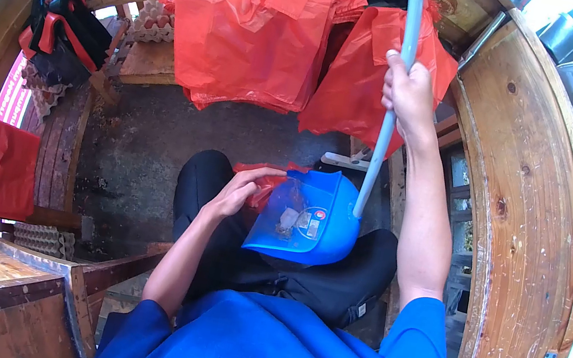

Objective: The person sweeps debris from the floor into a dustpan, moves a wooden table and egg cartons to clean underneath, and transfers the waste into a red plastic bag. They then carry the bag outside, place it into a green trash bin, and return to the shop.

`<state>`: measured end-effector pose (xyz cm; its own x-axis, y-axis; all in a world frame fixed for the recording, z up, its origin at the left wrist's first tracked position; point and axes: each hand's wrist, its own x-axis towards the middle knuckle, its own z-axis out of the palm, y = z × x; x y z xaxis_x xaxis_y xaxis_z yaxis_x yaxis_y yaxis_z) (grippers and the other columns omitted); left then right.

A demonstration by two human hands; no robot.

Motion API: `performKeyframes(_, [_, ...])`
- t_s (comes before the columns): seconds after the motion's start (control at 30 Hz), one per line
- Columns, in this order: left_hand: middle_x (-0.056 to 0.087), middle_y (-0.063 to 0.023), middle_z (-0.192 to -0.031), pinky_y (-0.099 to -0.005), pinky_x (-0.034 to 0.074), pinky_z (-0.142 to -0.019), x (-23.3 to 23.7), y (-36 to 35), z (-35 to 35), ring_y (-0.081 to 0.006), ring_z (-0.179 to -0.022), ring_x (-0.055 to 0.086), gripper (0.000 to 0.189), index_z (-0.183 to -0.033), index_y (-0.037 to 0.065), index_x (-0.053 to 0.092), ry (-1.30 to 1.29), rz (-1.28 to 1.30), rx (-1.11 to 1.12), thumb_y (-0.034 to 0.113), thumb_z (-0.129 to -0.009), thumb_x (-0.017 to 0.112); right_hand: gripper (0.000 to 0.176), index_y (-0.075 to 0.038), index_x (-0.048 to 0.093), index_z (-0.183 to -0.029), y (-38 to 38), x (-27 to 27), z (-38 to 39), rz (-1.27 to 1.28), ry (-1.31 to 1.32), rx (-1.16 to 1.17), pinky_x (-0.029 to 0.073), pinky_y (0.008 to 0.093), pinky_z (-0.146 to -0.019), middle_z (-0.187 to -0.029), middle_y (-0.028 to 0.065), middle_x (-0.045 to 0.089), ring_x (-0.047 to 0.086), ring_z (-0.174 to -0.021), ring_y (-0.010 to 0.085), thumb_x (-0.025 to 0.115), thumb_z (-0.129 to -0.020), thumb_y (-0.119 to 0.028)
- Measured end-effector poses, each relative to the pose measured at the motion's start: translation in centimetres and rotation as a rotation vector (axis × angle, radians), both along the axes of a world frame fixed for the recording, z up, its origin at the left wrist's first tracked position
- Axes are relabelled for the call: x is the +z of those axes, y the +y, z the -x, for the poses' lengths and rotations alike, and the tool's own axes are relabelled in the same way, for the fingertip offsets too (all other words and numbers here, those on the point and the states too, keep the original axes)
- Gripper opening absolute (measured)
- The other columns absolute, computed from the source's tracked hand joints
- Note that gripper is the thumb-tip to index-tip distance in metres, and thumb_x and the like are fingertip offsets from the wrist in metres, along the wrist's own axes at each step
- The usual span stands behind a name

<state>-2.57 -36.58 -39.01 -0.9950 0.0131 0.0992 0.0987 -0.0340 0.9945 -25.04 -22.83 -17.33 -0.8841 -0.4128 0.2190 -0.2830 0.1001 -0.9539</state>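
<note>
My right hand [407, 97] is wrapped round the long pale blue handle [384, 139] of a blue dustpan [334, 237]. The pan hangs tilted over my lap, with some bits of grey and clear litter [288, 219] in it. At the pan's left edge, my left hand [242, 190] has its fingers bent round a crumpled red plastic bag [265, 189]. The index finger reaches towards the pan's upper corner. Part of the bag is hidden behind the pan and the fingers.
Stacks of red plastic bags [248, 49] hang ahead. Black bags [70, 37], egg trays [151, 23] and another red bag [1, 167] are at the left. A wooden counter [519, 205] runs along the right. Dark floor [143, 146] shows below.
</note>
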Motion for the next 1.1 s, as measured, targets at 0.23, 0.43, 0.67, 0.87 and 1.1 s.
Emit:
performKeyframes(0.23, [0.054,-0.0169,-0.122,-0.0334,0.034,-0.1,0.0,0.0,0.1,-0.0248,-0.115,0.05,0.057,-0.12,0.0,0.054,0.041,0.014,-0.011,0.018,-0.068,0.037,0.023,-0.01,0.045,-0.074,-0.1,-0.8,-0.1,0.066,-0.124,0.069,0.028,0.0224,-0.033,-0.053,-0.0056,0.04,0.037,-0.038,0.0034,0.052,-0.092,-0.022])
performKeyframes(0.43, [0.055,-0.0169,-0.121,-0.034,0.033,-0.101,-0.1,0.1,0.2,-0.026,-0.115,0.049,0.057,-0.12,-0.002,0.054,0.067,-0.016,0.004,0.018,-0.069,0.037,0.026,-0.006,0.049,-0.071,-0.7,-1.2,-0.3,-0.07,0.067,-0.024,0.032,0.0255,-0.034,-0.053,-0.0024,0.045,0.042,-0.04,0.007,0.054,-0.091,-0.023])
performKeyframes(0.67, [0.054,-0.0172,-0.122,-0.0336,0.033,-0.101,0.1,0.3,0.2,-0.0258,-0.116,0.049,0.057,-0.12,-0.002,0.053,0.095,0.001,-0.007,0.016,-0.069,0.038,0.027,0.001,0.054,-0.077,-1.4,-0.9,-0.1,-0.132,0.161,-0.043,0.038,0.0329,-0.044,-0.053,0.0044,0.05,0.048,-0.045,0.0133,0.055,-0.09,-0.022])
performKeyframes(0.87, [0.054,-0.0162,-0.122,-0.0334,0.033,-0.102,0.1,0.4,0.6,-0.0246,-0.116,0.049,0.057,-0.12,-0.002,0.053,0.064,-0.046,-0.006,0.017,-0.069,0.038,0.026,0.001,0.054,-0.079,-1.0,-0.9,0.1,-0.198,0.21,-0.022,0.04,0.0338,-0.049,-0.056,0.0058,0.051,0.051,-0.051,0.0151,0.056,-0.088,-0.023])
performKeyframes(1.1, [0.055,-0.0152,-0.12,-0.0326,0.036,-0.098,0.3,0.2,0.7,-0.0235,-0.113,0.051,0.056,-0.121,-0.001,0.053,0.057,-0.016,0.007,0.015,-0.069,0.037,0.021,-0.002,0.053,-0.081,0.0,-0.2,-1.0,-0.137,0.183,0.066,0.034,0.0292,-0.039,-0.057,-0.0004,0.048,0.045,-0.044,0.0098,0.054,-0.091,-0.021])
